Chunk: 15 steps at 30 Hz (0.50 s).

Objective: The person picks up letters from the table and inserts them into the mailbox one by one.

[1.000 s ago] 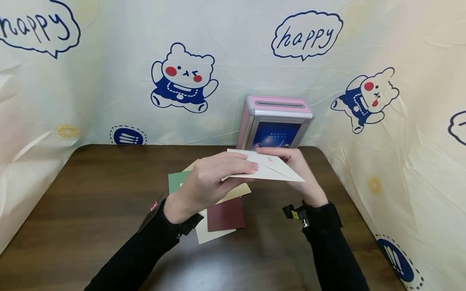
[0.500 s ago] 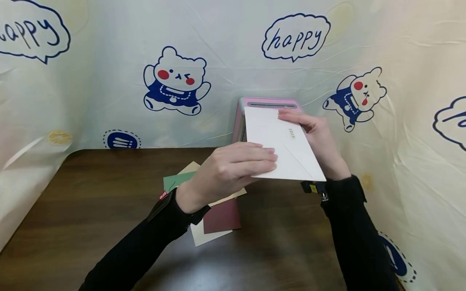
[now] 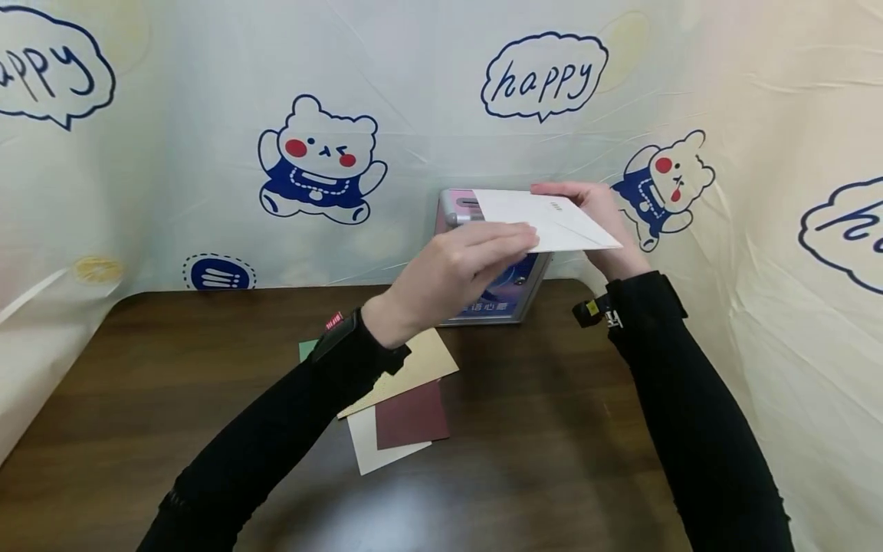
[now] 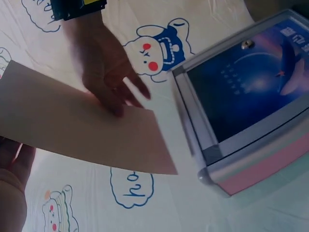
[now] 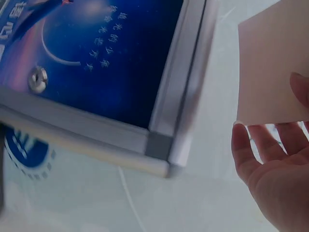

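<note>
Two hands hold a flat white paper envelope (image 3: 552, 218) up against the view of a pink-and-silver metal box (image 4: 251, 87).
The left hand (image 3: 451, 272) and right hand (image 3: 607, 226) pinch opposite sides between thumb and fingers; overlapping coloured papers (image 3: 407, 406) lie nearer than the box on the dark wooden tabletop (image 3: 538, 460).

"happy": backdrop (image 3: 545, 77) | "追光的少年", "语心": box panel (image 5: 120, 72) | envelope (image 3: 538, 218) print: too small
</note>
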{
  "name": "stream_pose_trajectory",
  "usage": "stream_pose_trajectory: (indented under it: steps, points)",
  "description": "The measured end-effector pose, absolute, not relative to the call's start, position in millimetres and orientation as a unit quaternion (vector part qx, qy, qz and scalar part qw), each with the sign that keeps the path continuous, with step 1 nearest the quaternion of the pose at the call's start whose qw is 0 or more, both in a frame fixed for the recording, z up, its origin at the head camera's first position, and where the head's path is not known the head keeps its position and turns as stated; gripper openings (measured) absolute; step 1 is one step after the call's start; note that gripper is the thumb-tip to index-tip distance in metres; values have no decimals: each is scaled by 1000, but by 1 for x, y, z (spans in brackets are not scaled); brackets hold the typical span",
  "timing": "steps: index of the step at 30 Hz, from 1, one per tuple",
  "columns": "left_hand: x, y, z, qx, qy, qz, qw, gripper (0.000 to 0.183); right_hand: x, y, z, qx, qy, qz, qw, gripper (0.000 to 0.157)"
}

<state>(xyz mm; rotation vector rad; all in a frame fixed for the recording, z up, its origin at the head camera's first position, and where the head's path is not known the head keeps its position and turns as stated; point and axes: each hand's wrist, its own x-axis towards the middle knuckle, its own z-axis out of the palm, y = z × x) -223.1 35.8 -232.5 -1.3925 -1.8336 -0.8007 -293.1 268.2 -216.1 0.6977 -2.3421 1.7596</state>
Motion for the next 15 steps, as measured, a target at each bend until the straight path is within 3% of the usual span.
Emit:
stream_pose_trajectory:
  steps: [6,15]
  points:
    - [-242,41,-204,-505,-714,-370,313,27,-322,267,-225,211,-795,562,85,29]
    - [-257,42,-192,-477,-748,-373,270,33,-337,265,-221,167,-867,452,122,34]
